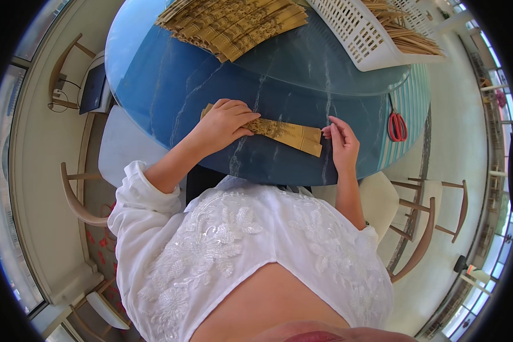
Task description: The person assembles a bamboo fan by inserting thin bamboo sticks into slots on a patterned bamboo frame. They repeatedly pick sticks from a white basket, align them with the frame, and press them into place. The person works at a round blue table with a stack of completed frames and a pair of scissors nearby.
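A gold strip with dark printed patterns [292,134], like folded paper or thin card, lies slantwise near the table's front edge. My left hand [224,125] is closed over its left part, fingers bent across the top and hiding much of that end. A small piece of the strip sticks out beyond the knuckles. By the strip's right end is my right hand [342,145], its fingers loosely apart and slightly bent. The fingertips come close to the strip's upper right corner; whether they touch it I cannot tell.
Many similar gold strips [233,25] lie fanned in a pile at the far side of the blue marbled table [182,114]. A white perforated basket [362,43] holds thin wooden sticks [402,34]. Red-handled scissors [397,126] lie at the right. Chairs [419,239] stand around.
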`<state>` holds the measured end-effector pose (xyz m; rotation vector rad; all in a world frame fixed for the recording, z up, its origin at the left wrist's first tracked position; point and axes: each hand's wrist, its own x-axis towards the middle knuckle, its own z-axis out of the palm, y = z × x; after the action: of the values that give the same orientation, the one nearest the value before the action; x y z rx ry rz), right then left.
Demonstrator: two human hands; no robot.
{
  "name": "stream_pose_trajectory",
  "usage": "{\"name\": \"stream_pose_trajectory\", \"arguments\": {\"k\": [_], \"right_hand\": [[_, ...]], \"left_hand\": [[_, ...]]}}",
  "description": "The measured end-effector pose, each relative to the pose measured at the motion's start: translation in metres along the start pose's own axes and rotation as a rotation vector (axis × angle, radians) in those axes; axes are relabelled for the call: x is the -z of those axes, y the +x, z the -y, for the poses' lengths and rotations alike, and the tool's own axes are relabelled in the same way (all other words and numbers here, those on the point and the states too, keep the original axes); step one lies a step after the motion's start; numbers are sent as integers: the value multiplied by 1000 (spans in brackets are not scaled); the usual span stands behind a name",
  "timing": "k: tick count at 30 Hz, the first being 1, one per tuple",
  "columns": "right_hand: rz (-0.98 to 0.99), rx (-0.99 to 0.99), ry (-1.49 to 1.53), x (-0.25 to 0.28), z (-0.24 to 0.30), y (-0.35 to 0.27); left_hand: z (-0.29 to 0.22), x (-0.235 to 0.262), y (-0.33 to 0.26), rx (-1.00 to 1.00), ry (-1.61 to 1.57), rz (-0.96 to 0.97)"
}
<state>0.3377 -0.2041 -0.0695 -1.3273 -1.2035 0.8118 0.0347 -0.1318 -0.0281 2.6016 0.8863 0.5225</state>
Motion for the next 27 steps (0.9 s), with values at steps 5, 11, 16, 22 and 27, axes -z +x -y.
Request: {"name": "stream_pose_trajectory", "arguments": {"k": [5, 11, 16, 22, 27], "right_hand": [[-21, 146, -88, 19, 26, 15], [-246, 643, -444, 65, 103, 108], [-287, 707, -782, 91, 145, 231], [337, 9, -1217, 108, 98, 352], [706, -343, -1228, 76, 87, 363]], "left_hand": [[-9, 9, -2, 84, -19, -29], [-6, 2, -17, 165, 45, -91], [-17, -7, -11, 90, 94, -221], [-18, -28, -7, 1, 126, -337], [-15, -28, -9, 0, 83, -341]]}}
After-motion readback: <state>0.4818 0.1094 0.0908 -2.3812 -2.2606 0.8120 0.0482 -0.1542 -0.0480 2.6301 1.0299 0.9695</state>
